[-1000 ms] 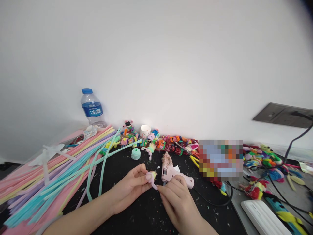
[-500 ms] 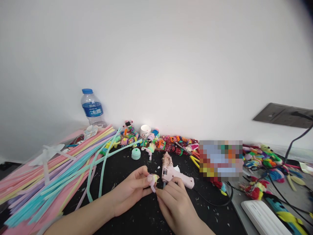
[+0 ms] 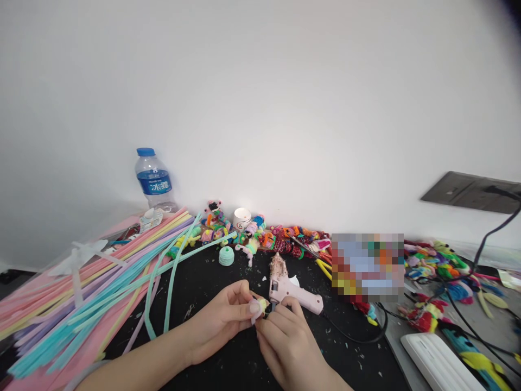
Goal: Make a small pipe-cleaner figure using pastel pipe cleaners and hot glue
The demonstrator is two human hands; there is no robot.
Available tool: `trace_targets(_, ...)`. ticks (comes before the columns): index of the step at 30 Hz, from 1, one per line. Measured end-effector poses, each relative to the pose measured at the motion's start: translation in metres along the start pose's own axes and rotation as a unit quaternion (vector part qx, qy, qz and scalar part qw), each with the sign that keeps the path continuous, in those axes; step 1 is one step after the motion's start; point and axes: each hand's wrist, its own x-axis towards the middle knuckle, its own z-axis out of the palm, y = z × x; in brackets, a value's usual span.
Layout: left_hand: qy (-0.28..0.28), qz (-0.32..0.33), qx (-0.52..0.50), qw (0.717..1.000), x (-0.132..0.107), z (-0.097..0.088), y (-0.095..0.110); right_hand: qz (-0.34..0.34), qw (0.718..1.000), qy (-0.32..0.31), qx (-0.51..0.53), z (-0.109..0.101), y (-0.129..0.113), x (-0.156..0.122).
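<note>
My left hand (image 3: 228,310) pinches a small lilac and yellow pipe-cleaner piece (image 3: 260,307) between thumb and fingers. Curled in close on its right side, my right hand (image 3: 285,331) has its fingertips pressed together at the lower lilac end of the piece, and they partly hide it. Just beyond my right hand a pale pink glue gun (image 3: 299,297) lies on the black mat (image 3: 228,361), its brown-stained nozzle facing the wall. A mint-green coil of pipe cleaner (image 3: 226,256) stands on the mat farther back.
Bundles of pastel pipe cleaners (image 3: 101,293) cover the left side, with a water bottle (image 3: 154,182) behind. Several colourful pipe-cleaner figures and a small white cup (image 3: 242,218) line the wall. On the right are a black cable (image 3: 354,341), a white box-shaped device (image 3: 439,361) and a wall socket (image 3: 472,191).
The pipe-cleaner piece has turned and shifted slightly right in my left hand, and its lilac tail now shows less. My right hand has moved slightly left, closer against it.
</note>
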Motion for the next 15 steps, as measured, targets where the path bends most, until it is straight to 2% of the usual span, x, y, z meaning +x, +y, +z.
trace_targets(8, 0.011, 0.014, 0.017, 1.0, 0.0, 0.0, -0.001, -0.005, 1.0, 0.017, 0.003, 0.001, -0.002, 0.0)
trace_targets(15, 0.043, 0.045, 0.006, 0.998, 0.004, -0.005, 0.006, 0.083, 0.991, 0.082, 0.058, -0.013, 0.005, -0.001)
